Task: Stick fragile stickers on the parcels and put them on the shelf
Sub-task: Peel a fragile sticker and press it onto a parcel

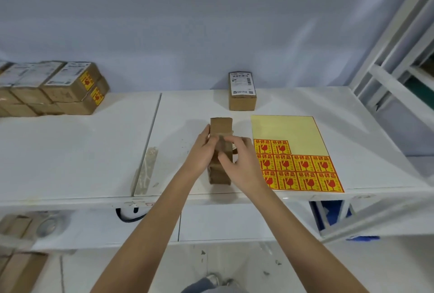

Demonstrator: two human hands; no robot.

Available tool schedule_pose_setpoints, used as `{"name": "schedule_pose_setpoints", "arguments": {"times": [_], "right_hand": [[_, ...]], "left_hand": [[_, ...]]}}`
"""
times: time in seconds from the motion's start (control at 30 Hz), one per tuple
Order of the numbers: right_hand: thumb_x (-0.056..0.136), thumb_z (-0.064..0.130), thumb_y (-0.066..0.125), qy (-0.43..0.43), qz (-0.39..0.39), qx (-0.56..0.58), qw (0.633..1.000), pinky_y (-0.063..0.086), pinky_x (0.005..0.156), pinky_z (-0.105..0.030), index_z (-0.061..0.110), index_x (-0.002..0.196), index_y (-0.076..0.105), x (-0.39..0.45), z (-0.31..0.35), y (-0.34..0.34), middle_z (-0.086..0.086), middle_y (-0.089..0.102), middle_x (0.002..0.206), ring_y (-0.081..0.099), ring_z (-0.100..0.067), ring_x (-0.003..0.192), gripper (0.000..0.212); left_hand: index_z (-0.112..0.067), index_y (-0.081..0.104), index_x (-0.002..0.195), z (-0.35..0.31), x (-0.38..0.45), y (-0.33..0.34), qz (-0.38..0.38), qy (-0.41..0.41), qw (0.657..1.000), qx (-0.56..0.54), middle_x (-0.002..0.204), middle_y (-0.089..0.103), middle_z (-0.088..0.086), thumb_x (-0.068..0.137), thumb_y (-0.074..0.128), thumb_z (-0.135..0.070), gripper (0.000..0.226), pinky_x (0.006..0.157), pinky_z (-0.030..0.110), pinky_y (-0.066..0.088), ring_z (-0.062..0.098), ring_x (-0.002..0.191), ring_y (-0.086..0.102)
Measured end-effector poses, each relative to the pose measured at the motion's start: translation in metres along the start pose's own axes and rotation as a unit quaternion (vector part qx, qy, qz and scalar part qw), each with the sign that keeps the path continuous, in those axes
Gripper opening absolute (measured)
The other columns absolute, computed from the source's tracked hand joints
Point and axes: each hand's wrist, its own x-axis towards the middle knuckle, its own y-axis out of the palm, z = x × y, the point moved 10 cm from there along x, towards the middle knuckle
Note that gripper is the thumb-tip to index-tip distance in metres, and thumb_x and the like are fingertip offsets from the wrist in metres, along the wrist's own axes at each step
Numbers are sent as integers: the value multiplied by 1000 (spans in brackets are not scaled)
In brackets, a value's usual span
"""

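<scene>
Head view: a brown parcel (220,128) stands on end on the white worktop (70,151), gripped from both sides, the left hand (201,151) with fingers curled on its left face, the right hand (237,158) with fingers wrapped over its front. Just right of the parcel lies the sticker sheet (296,154). Behind the parcel sits a labelled box (242,91); far left of it, stacked stickered boxes (54,88).

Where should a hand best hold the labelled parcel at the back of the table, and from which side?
Grip the labelled parcel by its two long brown side walls, coming from above and the front. It lies flat, apart from other things, and this keeps fingers off the label on top.
</scene>
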Motion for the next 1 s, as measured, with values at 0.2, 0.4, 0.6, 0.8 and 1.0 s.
{"name": "schedule_pose_setpoints", "arguments": {"times": [0.2,0.4,0.6,0.8,1.0], "right_hand": [[89,19,57,17,-29,23,999,51,80,-29,15,125,54,4,-15,-17,-2,52,119,58,-14,94,36],[90,17,54,44,-24,11,999,51,80,-32,14,120,57,-2,-29,-21,0,56,117,57,-12,94,30],[88,8,54,73,-45,20,996,49,79,-33,9,108,60,-14,-45,-36,-4,60,110,57,-15,92,21],[87,6,54,99,-68,-8,993,52,78,-38,13,102,61,-28,-70,-58,-1,61,104,58,-15,92,18],[89,13,55,95,-95,-118,984,48,78,-34,10,110,61,-23,-90,-95,-5,61,110,55,-21,101,23]], "left_hand": [[-24,14,150,-22,-6,-5,-38,67,961,265,157,15,-2,99,38,-31,57,113,29,17,15,144,15],[-19,12,151,-20,-6,11,-12,105,884,454,159,0,-2,101,27,-35,54,118,35,2,14,146,-3],[-20,12,151,-22,-7,15,-12,109,870,481,159,2,-2,101,24,-37,54,118,37,0,14,146,-4],[-6,32,145,-65,-25,15,-116,209,841,485,152,31,13,94,23,-38,60,115,44,16,27,142,24],[-3,52,131,-72,-37,118,-33,307,802,511,140,47,16,86,29,-27,55,108,46,32,31,132,42]]}}
